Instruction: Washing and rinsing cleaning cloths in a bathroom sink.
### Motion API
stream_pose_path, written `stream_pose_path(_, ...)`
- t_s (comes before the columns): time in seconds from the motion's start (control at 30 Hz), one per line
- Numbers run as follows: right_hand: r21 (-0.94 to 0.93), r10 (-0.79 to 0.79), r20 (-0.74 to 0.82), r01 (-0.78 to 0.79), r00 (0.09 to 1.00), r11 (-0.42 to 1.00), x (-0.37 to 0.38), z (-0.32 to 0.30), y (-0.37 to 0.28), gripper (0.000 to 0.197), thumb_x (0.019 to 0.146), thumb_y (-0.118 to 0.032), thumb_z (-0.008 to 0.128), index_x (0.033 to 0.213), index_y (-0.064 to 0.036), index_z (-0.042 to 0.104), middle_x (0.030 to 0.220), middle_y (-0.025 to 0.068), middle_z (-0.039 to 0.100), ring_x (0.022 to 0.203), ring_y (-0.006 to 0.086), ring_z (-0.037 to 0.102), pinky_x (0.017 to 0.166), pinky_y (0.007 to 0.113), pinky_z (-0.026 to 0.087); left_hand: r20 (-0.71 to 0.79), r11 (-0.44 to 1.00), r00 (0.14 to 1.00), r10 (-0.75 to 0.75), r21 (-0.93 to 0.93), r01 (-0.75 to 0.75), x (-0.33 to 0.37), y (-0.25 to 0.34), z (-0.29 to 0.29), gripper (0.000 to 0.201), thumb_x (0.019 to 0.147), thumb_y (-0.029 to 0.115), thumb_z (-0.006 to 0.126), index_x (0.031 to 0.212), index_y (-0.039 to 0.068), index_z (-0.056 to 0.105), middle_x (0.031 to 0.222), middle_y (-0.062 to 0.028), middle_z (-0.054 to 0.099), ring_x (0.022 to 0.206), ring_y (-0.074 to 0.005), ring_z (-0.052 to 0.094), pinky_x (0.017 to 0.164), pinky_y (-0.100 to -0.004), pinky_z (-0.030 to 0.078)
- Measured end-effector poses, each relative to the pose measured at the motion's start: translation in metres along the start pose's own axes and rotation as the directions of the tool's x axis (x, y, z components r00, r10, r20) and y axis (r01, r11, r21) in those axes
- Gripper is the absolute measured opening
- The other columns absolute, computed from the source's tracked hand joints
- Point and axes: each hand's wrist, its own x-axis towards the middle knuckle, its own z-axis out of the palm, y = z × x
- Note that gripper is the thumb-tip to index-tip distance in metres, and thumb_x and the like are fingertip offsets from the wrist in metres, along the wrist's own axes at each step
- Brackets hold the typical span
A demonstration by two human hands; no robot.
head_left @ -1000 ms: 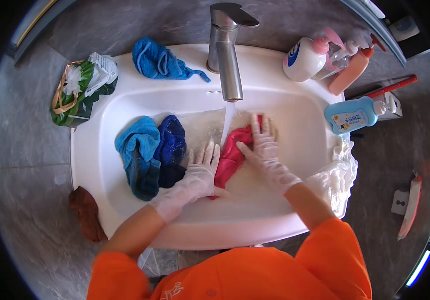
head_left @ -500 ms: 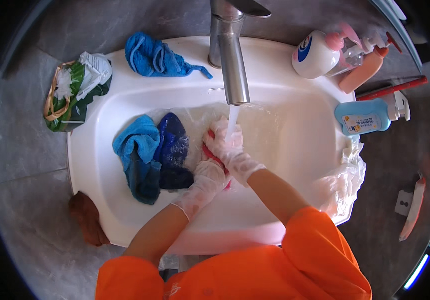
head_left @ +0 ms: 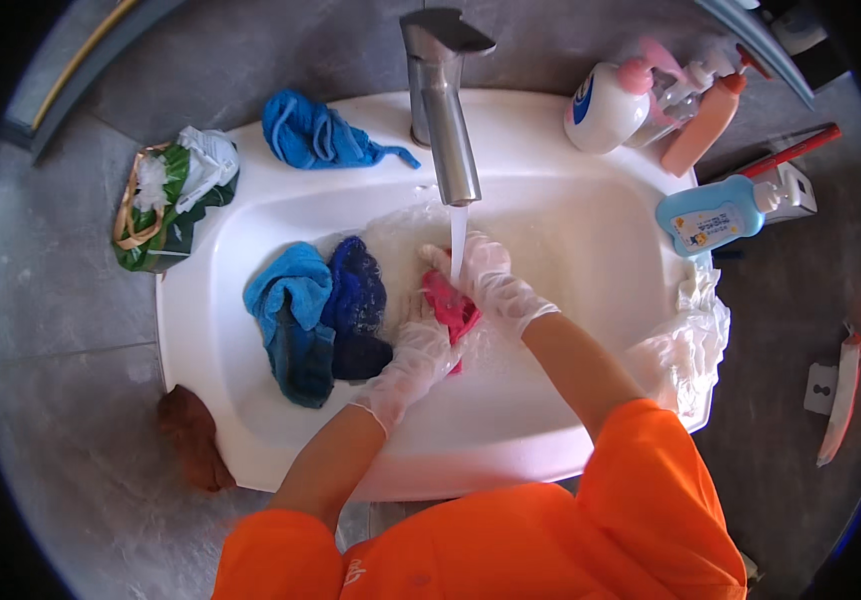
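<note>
A pink-red cloth [head_left: 453, 308] is held between my two hands under the water running from the metal faucet [head_left: 447, 150]. My left hand [head_left: 422, 345], in a thin clear glove, grips its near left side, fingers partly hidden by the cloth. From the far right my right hand [head_left: 492, 268], gloved alike, curls onto the cloth beside the stream. Left of them in the white basin [head_left: 550, 430] lie a wet light-blue cloth [head_left: 293, 285] with a darker teal part and a dark-blue cloth [head_left: 355, 300] with suds on it.
A blue cloth [head_left: 315, 135] is bunched on the back rim. Several pump bottles, including a white one [head_left: 605, 108] and a light-blue one [head_left: 715, 215], stand or lie at the right. Crumpled white plastic [head_left: 685, 350] drapes the right edge; a brown cloth [head_left: 192, 440] hangs over the left.
My hands have drawn slightly apart, my right hand moving right, so more of the pink-red cloth shows between them. The whole view has shifted a little.
</note>
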Motion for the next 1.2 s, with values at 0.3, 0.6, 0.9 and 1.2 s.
stream_pose_path(0.3,0.138,-0.124,0.525,0.06,0.842,0.989,-0.035,-0.13,0.046,0.043,0.068,-0.032,0.071,0.101,-0.0072,0.064,0.097,0.0143,0.062,0.094,0.032,0.057,0.082,0.04,0.045,-0.071,0.428,0.981,0.182,-0.892,-0.144,-0.039,-0.049,-0.082,0.044,0.075,0.013,0.071,0.114,0.002,0.056,0.097,-0.0093,0.064,0.089,-0.0157,0.059,0.083,-0.0261,0.045)
stream_pose_path(0.6,0.705,-0.333,0.15,0.136,0.931,0.696,-0.049,-0.102,0.0,0.052,0.065,-0.016,0.074,0.114,-0.0096,0.059,0.108,0.0131,0.062,0.1,0.0266,0.057,0.088,0.035,0.043,-0.407,0.686,0.868,0.284,-0.546,-0.481,-0.027,-0.001,-0.148,0.025,0.086,0.022,0.062,0.098,0.001,0.059,0.085,-0.0027,0.06,0.079,-0.0098,0.052,0.074,-0.0261,0.043)
stream_pose_path(0.9,0.499,-0.275,0.172,0.157,0.946,0.852,-0.012,-0.071,0.013,0.036,0.075,-0.033,0.064,0.104,-0.0121,0.064,0.089,0.0115,0.066,0.084,0.0277,0.062,0.077,0.035,0.047,-0.659,0.538,0.749,-0.072,-0.658,-0.527,-0.069,-0.073,-0.168,0.021,0.089,0.017,0.058,0.099,-0.001,0.059,0.085,-0.0025,0.061,0.077,-0.0075,0.052,0.072,-0.024,0.045)
stream_pose_path(1.2,0.23,-0.073,0.096,0.049,0.993,0.972,-0.054,-0.164,-0.038,0.028,0.075,-0.023,0.062,0.099,-0.0094,0.063,0.098,0.0158,0.063,0.09,0.0303,0.061,0.078,0.038,0.048,-0.477,0.627,0.794,-0.376,-0.762,-0.16,-0.054,-0.053,-0.141,0.067,0.083,0.055,0.053,0.126,0.003,0.048,0.128,-0.0195,0.046,0.121,-0.0271,0.042,0.103,-0.0339,0.03)
